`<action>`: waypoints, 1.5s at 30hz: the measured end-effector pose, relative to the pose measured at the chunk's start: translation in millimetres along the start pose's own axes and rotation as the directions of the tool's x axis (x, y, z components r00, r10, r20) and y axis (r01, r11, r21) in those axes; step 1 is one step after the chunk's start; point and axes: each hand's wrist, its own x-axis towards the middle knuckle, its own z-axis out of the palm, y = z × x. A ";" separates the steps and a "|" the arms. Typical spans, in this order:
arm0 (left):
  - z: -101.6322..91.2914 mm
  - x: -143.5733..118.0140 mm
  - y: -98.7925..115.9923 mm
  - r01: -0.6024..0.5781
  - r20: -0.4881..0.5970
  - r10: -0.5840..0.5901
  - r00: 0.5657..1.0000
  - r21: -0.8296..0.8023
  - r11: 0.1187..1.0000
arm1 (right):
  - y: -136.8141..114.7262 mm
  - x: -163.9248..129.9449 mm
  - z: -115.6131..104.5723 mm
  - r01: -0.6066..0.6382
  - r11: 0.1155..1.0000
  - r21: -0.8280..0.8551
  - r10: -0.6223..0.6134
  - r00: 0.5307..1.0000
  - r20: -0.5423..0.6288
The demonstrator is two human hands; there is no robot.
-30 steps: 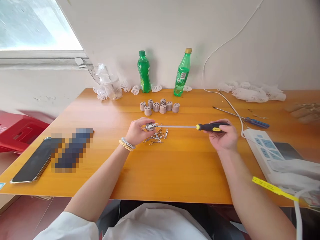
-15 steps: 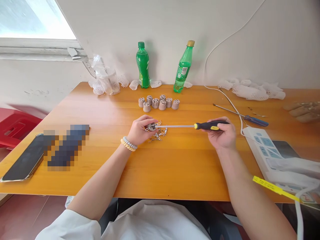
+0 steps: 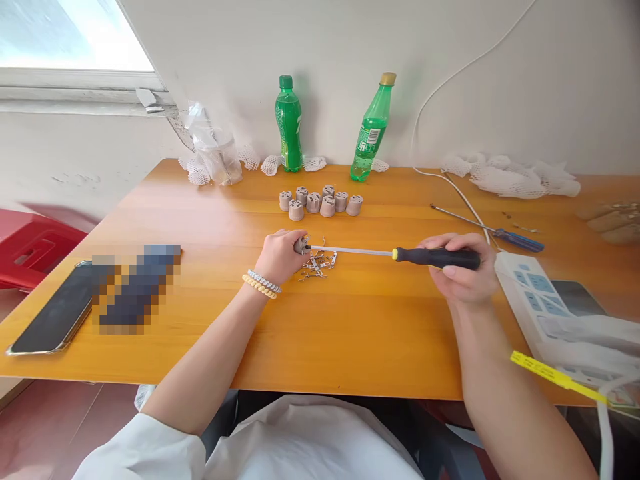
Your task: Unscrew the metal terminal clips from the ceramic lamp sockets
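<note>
My left hand (image 3: pixel 283 257) is closed around a small grey ceramic socket (image 3: pixel 301 245), whose slotted end faces right. In my right hand (image 3: pixel 463 270) is the black-and-yellow handle of a screwdriver (image 3: pixel 357 251). Its long shaft lies nearly level, and the tip meets the socket; the exact contact is too small to make out. Under and beside my left fingers lies a loose pile of small metal clips and screws (image 3: pixel 320 263). Several more grey sockets (image 3: pixel 327 205) stand grouped on the table beyond my hands.
Two green bottles (image 3: pixel 289 130) stand near the wall. A blue-handled screwdriver (image 3: pixel 517 240) lies at right, beside a white power strip (image 3: pixel 533 293) and its cable. A phone (image 3: pixel 55 313) and a blurred dark object (image 3: pixel 143 287) lie on the left of the wooden table (image 3: pixel 380 347).
My right hand has shifted right and turned on the screwdriver handle. The socket has turned in my left hand and shows less. The metal clips are a little more exposed.
</note>
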 end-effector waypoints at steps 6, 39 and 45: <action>-0.9 2.8 -3.0 0.036 0.014 -0.038 0.999 0.097 0.995 | -5.0 -4.1 2.5 -0.030 0.999 -0.021 0.032 0.998 0.060; -11.8 -1.6 11.2 -0.071 0.352 -0.116 0.929 0.476 0.877 | -1.1 3.8 -8.8 -0.296 0.902 -0.313 0.290 0.955 -0.065; -10.2 -0.7 11.8 -0.077 0.357 -0.110 0.928 0.470 0.879 | -5.1 4.2 -9.9 -0.429 0.873 -0.231 0.430 0.901 -0.049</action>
